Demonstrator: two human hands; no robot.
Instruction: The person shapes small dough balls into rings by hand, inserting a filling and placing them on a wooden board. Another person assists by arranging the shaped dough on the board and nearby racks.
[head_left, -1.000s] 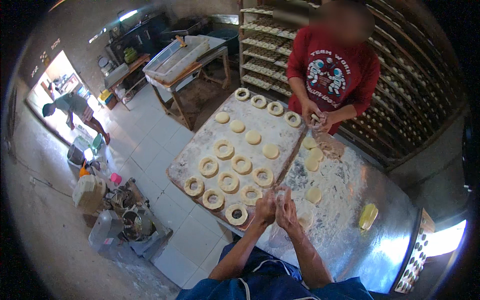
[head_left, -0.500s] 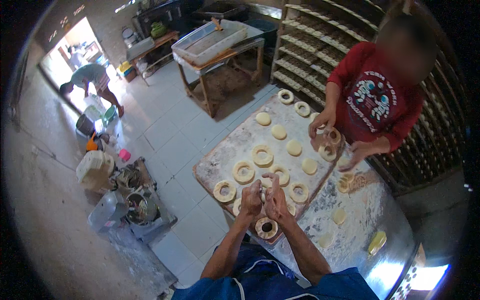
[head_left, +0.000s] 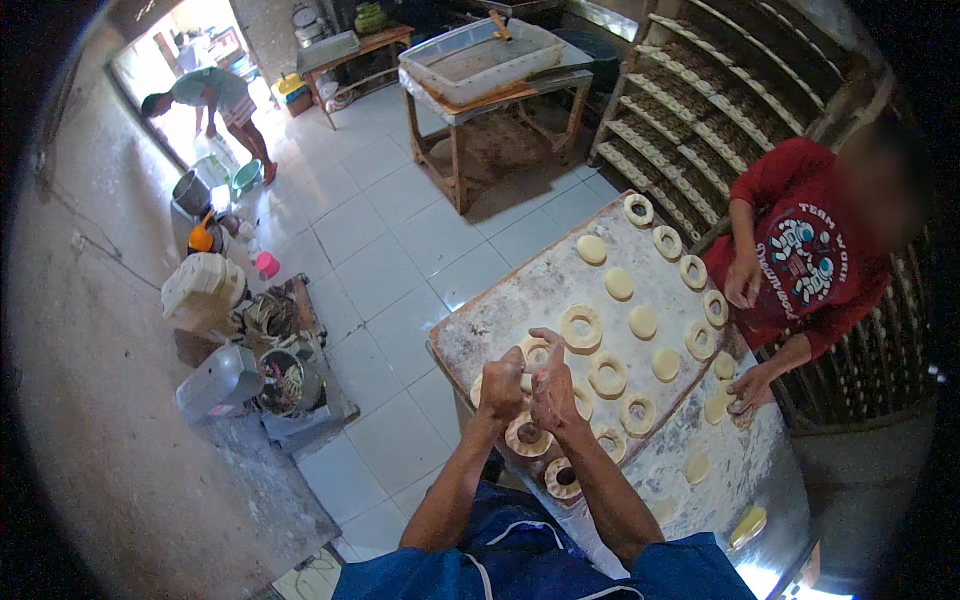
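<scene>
My left hand (head_left: 502,385) is closed above the lower-left part of a floured board (head_left: 490,320), over dough rings. My right hand (head_left: 551,395) is beside it, index finger raised and other fingers curled. A small pale piece shows between them; what exactly they grip is unclear. Around them lie several ridged dough rings (head_left: 609,376), and round dough discs (head_left: 643,322) sit farther right with another column of rings.
A person in red (head_left: 800,250) stands at the right, one hand at dough on the floured metal table (head_left: 730,500), before racks (head_left: 700,90). A bent person (head_left: 220,105) is in the doorway. Mixers (head_left: 215,380) and buckets line the left; a tub table (head_left: 480,70) stands behind.
My hands have moved up and left along the board. The co-worker's hands, earlier together, have separated and one is now lower at the metal table. The whole view has shifted.
</scene>
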